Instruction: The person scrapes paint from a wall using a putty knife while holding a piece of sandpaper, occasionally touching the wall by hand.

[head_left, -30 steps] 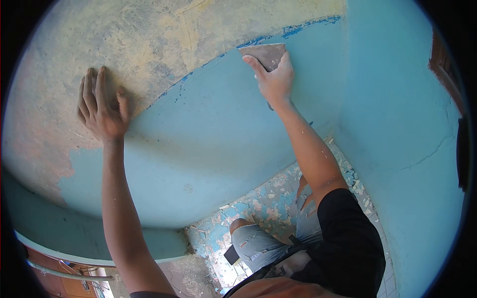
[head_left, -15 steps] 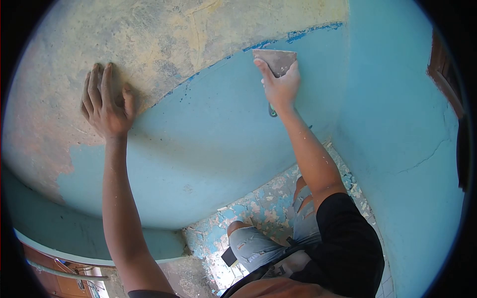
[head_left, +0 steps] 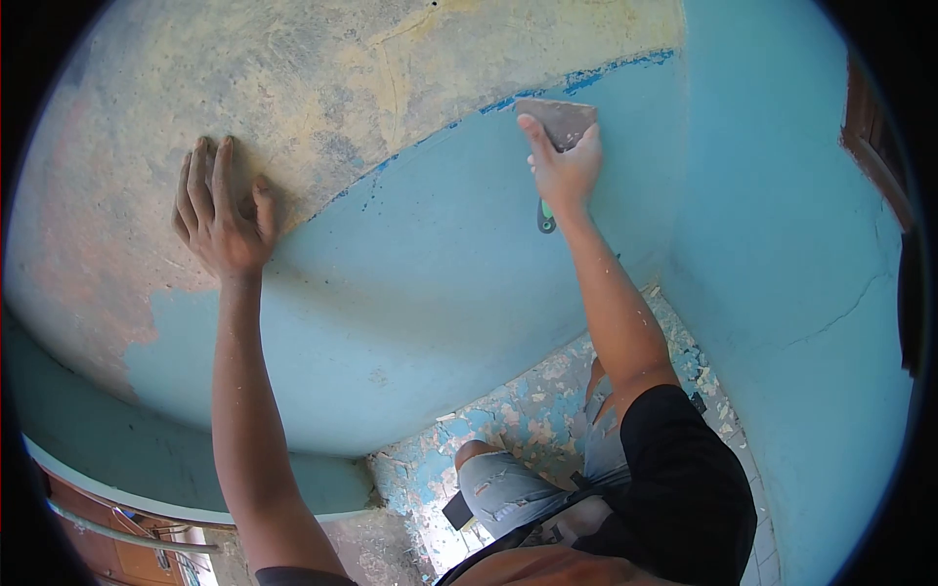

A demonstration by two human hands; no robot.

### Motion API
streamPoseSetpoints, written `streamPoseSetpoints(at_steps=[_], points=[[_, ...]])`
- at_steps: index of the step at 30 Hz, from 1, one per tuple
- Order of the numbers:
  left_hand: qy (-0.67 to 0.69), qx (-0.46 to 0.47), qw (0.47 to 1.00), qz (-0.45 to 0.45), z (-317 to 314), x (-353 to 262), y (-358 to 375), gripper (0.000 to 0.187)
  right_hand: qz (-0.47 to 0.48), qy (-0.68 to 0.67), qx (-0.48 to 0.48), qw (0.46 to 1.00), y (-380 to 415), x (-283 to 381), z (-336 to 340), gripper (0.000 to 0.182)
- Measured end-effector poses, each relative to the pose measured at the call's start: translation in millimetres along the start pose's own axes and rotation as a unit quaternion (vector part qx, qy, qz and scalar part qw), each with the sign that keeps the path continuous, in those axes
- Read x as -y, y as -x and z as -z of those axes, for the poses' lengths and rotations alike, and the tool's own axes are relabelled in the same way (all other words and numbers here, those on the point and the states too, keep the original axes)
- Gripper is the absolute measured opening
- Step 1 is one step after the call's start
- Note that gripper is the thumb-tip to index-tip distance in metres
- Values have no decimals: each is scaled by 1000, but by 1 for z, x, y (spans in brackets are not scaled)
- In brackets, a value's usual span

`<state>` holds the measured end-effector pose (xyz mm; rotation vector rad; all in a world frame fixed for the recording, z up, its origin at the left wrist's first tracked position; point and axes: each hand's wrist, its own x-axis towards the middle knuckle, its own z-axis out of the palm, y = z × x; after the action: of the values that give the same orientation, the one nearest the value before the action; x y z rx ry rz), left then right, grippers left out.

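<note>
My right hand (head_left: 564,168) grips a paint scraper (head_left: 557,119), its wide metal blade pressed flat on the turquoise wall (head_left: 430,283) just under the ragged paint edge. The scraper's green handle end pokes out below my wrist. My left hand (head_left: 223,217) rests flat against the bare, scraped plaster (head_left: 293,88) to the left, fingers together and pointing up, holding nothing.
A second turquoise wall (head_left: 801,293) meets the first at a corner on the right. Paint flakes litter the floor (head_left: 528,410) below my bent knees. A wooden frame edge (head_left: 874,137) shows at far right, a ledge and wooden door at lower left.
My right hand and the scraper have slid to the right along the paint edge. The left hand stays on the plaster, appearing slightly lower and to the right.
</note>
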<state>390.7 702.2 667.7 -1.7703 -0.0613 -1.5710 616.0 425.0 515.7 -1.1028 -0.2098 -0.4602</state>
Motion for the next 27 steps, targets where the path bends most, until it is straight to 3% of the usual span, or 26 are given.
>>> streamPoseSetpoints(at_steps=[2, 6, 8, 9, 11, 12, 14, 15, 18, 20, 21, 23, 24, 26, 27], points=[[14, -5, 1000, -4, -2, 1, 1, 51, 164, 89, 15, 982, 21, -17, -11, 80], [10, -3, 1000, -8, -1, 2, 0, 51, 106, 91, 24, 990, 3, -19, -4, 80], [3, 2, 1000, -2, 1, -1, 0, 51, 24, -10, -18, 1000, -1, -15, -4, 79], [-5, 15, 1000, 4, 3, -2, 0, 51, 26, -13, -18, 999, 3, -13, -9, 79], [5, 4, 1000, -2, -1, 1, -1, 51, 147, 76, 9, 986, 19, -12, -9, 78], [16, -6, 1000, -8, -1, 0, 0, 51, 144, 82, 10, 986, 15, -10, -4, 78], [2, -3, 1000, -12, -1, 0, 0, 51, 13, 51, 28, 998, 2, -1, 0, 77], [-17, -2, 1000, -12, 0, 1, -1, 51, 15, 52, 30, 998, 3, -3, -2, 77], [-24, 1, 1000, -9, 1, 0, -1, 51, 89, 30, 30, 995, 14, -13, -10, 78], [-17, -3, 1000, -10, 0, -2, -1, 51, 193, 135, 28, 971, 24, -15, -10, 78], [-12, -7, 1000, -13, 0, 0, -1, 51, 191, 133, 27, 972, 19, -11, -8, 78], [-23, 0, 1000, -10, 1, 0, -2, 51, -5, -9, -10, 1000, 0, 1, -3, 77], [-31, 11, 999, -5, 2, -1, -1, 51, -3, -11, -7, 1000, 5, -3, -8, 77], [-17, 6, 1000, -2, 0, 1, -2, 51, 193, 115, -23, 974, 18, -17, -16, 76], [-10, -3, 1000, -6, -1, 1, -2, 51, 193, 118, -22, 974, 15, -14, -13, 76]])
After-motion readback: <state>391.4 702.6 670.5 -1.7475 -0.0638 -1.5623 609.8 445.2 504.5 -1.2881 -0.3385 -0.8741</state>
